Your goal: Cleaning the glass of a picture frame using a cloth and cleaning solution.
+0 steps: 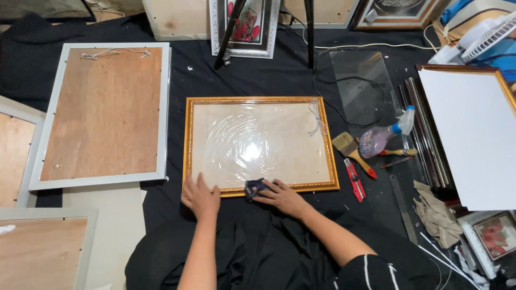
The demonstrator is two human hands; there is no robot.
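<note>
Head view. Gold picture frame, centre of picture, flat on black cloth, its glass smeared and shining. Left hand: flat, fingers spread, on the frame's lower left corner, holding nothing. Right hand: pressing a small dark rag on the frame's lower edge. Right of frame: paintbrush, red utility knife, spray bottle. Upper left: white frame, wooden back up.

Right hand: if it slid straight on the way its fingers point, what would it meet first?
The right hand points left along the gold frame's near edge. The dark cloth sits at its fingertips already; beyond it, probably the left hand resting on the frame's corner.
</note>
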